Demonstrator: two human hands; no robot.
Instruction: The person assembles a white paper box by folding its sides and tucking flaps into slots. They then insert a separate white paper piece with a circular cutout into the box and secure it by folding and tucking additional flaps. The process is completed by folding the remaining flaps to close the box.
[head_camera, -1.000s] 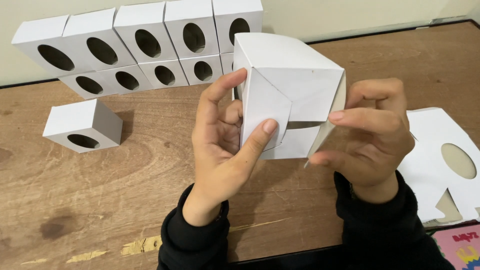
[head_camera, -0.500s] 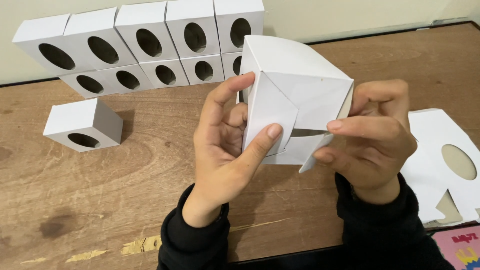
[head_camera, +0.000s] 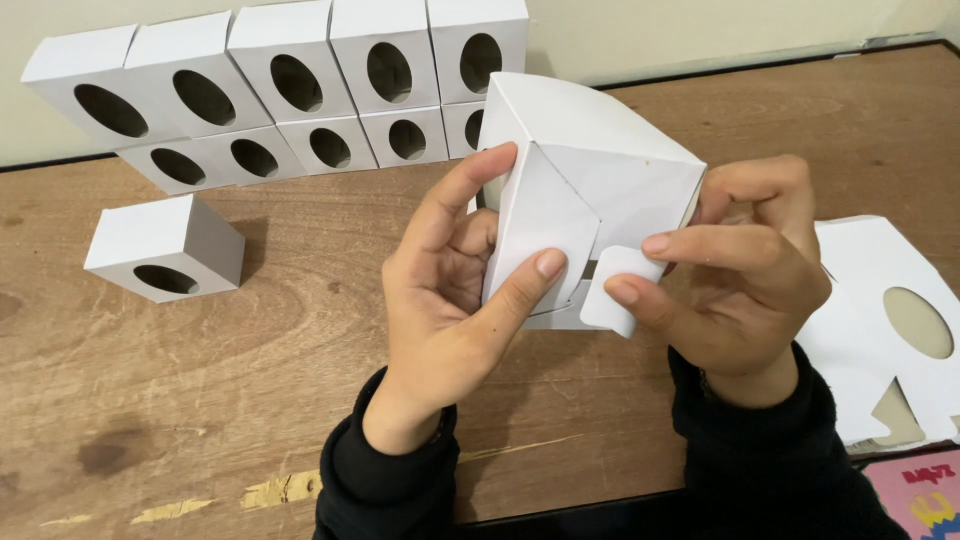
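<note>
2 hands (head_camera: 590, 290) around white box (head_camera: 590, 170)

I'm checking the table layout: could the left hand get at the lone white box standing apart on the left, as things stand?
Probably yes, once freed. The left hand now grips the half-folded box, but only bare wooden table lies between it and the lone box.

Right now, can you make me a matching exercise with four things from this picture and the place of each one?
Things:
1. half-folded box
2. single box
3. stacked boxes
4. flat cardboard sheets

Places:
A. by the wall
B. right edge of the table
C. between the left hand and right hand
D. alone, on the left

Pairs: 1-C, 2-D, 3-A, 4-B
</note>
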